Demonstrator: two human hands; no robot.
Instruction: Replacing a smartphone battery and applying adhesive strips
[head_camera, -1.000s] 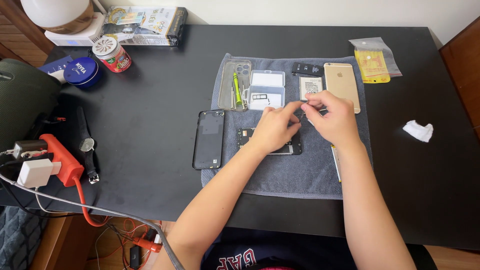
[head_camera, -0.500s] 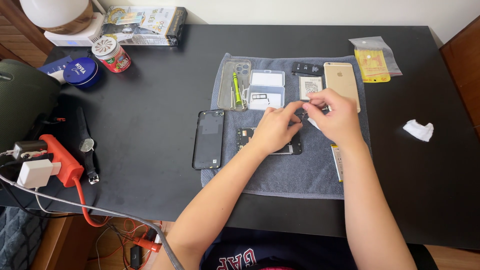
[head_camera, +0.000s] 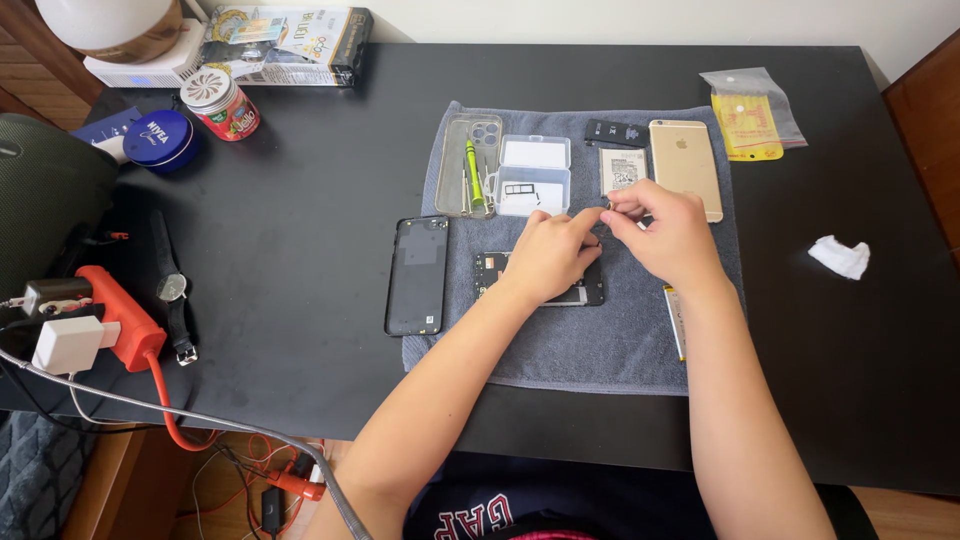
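- Here both hands meet above the opened phone on the towel: left hand and right hand pinch a tiny part between fingertips.
- Towel likely keeps small pieces from rolling across the tabletop.

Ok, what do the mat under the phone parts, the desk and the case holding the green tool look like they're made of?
The mat looks like grey terry cloth: soft nap and a folded hem. The desk seems to be black painted or laminated board, matt with faint smudges. The case looks like clear plastic, perhaps soft, since the green tool shows through it.
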